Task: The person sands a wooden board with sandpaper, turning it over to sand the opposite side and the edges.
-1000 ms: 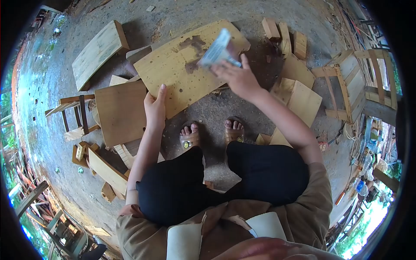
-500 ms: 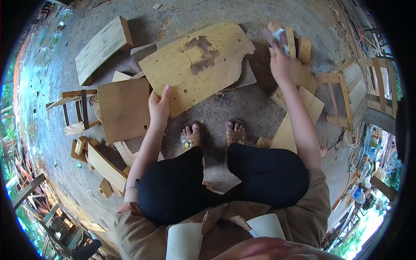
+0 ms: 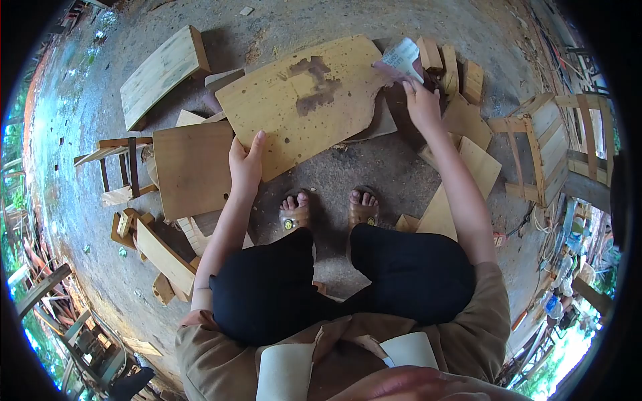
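My left hand [image 3: 246, 164] grips the lower left edge of a flat wooden board [image 3: 281, 113], its thumb on top. The board has brown stains and dark spots, and its right edge is jagged. Near the upper right corner, my right hand [image 3: 422, 105] pinches a thin sheet, purplish with a pale printed part [image 3: 402, 59]. The sheet's left end lies at the board's right edge; whether it touches the board I cannot tell.
A square brown board [image 3: 192, 168] lies left of my left arm. Wooden blocks [image 3: 473, 81] stand beyond my right hand. A slatted wooden frame [image 3: 545, 147] is at the right, a curved pale panel [image 3: 164, 73] at the upper left. My sandalled feet [image 3: 295, 210] are below the board.
My right hand has moved slightly left and down from the wooden blocks, bringing the sheet to the board's right edge. The sheet now shows spread out. My left hand keeps its grip.
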Available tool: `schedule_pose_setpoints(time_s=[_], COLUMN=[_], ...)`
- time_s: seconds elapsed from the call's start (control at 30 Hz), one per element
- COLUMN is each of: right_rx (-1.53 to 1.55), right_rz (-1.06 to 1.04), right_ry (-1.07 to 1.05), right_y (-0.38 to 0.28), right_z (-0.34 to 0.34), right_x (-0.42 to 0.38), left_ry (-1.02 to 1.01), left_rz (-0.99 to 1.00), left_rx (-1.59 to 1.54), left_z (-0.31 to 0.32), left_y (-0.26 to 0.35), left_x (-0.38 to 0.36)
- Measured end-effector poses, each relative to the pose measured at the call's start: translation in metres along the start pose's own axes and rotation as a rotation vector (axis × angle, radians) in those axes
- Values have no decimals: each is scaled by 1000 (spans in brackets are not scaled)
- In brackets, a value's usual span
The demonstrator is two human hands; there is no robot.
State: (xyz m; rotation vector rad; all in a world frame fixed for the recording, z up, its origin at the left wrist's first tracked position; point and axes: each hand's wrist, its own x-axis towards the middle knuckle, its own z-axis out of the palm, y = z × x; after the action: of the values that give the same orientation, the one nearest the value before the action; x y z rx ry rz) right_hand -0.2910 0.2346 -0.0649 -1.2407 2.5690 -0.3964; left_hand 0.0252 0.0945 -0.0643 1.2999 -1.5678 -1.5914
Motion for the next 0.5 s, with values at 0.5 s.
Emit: schedule_pose_setpoints(time_s=[0.5], right_rx=[-193], right_rz=[-255], right_ry=[73], right_y=[-22], right_z=[36], right_x=[-15], left_ry=[-30], left_rz=[-15], left_rx=[2], left_z=[-1], left_y=[2], left_x=[1])
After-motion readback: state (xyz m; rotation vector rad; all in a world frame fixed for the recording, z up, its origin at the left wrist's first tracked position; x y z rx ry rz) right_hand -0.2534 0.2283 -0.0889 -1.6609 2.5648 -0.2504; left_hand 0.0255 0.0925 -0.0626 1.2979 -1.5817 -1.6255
